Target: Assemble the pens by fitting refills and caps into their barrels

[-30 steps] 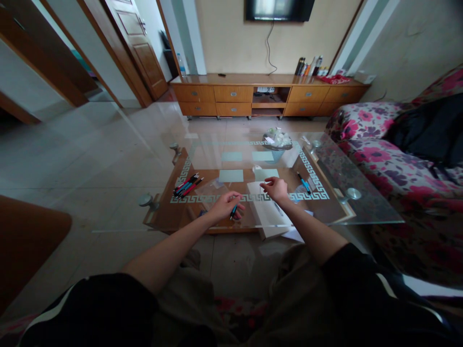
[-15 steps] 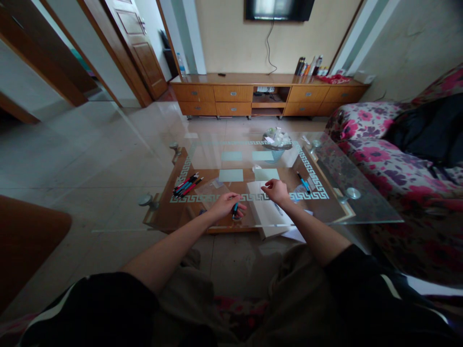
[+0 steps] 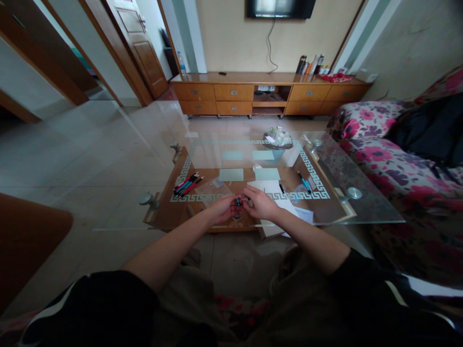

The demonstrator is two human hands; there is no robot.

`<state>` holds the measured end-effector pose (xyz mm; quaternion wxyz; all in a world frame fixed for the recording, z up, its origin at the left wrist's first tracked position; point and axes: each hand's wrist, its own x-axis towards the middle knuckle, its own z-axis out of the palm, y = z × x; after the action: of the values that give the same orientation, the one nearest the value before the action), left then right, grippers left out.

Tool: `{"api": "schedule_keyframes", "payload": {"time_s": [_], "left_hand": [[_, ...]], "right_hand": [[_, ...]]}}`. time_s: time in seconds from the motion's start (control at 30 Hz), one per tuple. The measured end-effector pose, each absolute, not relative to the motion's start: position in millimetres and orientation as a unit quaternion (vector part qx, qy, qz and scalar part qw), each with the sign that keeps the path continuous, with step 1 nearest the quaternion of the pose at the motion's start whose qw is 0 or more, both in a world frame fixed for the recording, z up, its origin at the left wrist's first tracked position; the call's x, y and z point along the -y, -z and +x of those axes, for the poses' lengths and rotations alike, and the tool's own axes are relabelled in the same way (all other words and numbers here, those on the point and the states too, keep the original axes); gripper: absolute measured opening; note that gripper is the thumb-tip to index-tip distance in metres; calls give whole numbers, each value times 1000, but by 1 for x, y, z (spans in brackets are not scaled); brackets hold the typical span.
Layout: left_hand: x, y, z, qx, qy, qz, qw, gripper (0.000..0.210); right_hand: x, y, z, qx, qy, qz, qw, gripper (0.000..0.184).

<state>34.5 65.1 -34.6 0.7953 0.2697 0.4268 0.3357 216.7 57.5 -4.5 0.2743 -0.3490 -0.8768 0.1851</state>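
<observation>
Over the near edge of the glass table, my left hand (image 3: 223,209) is curled round a blue-and-black pen (image 3: 238,202), whose end points towards me. My right hand (image 3: 261,204) meets it from the right, thumb and fingers pinched together beside the pen. Whatever the right fingertips grip is too small to make out. Beyond my right hand lies a short black object (image 3: 281,188), close to a white box or booklet (image 3: 289,206). A bunch of pens (image 3: 187,185), red, blue and black, rests at the left of the table.
Two blue-and-black pens (image 3: 304,182) lie on the right side of the glass table (image 3: 376,212). A basket with plastic bags (image 3: 278,140) shows at the far side. A flowered sofa (image 3: 376,149) stands at the right, and a wooden TV cabinet (image 3: 233,91) along the wall.
My right hand has moved left and towards me, from above the white box to my left hand. The left hand has turned slightly with the pen, and the black object is now uncovered.
</observation>
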Motion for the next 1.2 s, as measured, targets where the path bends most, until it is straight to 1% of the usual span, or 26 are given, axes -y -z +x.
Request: {"api": "schedule_keyframes", "payload": {"time_s": [0.13, 0.2, 0.37, 0.57, 0.8, 0.93, 1.03, 1.2], "left_hand": [[-66, 38, 35, -438, -340, 249, 794, 14], [-66, 38, 35, -432, -345, 239, 798, 17], [-68, 37, 36, -432, -362, 220, 797, 26], [-70, 39, 34, -431, -364, 180, 806, 25], [-73, 41, 33, -448, -391, 180, 783, 16], [-76, 44, 31, -460, -413, 190, 763, 17], [-78, 48, 29, -458, -426, 218, 749, 15], [-82, 50, 27, -449, -446, 281, 721, 10]], "right_hand": [[-60, 5, 219, 881, -178, -344, 271, 35], [-61, 6, 221, 881, -177, -346, 270, 33], [-61, 8, 223, 878, -185, -348, 272, 21], [-63, 9, 220, 853, -189, -353, 334, 8], [-64, 9, 219, 803, -220, -382, 401, 8], [-67, 12, 218, 745, -270, -429, 433, 12], [-71, 15, 220, 698, -299, -466, 454, 16], [-85, 29, 231, 641, -306, -508, 487, 16]]}}
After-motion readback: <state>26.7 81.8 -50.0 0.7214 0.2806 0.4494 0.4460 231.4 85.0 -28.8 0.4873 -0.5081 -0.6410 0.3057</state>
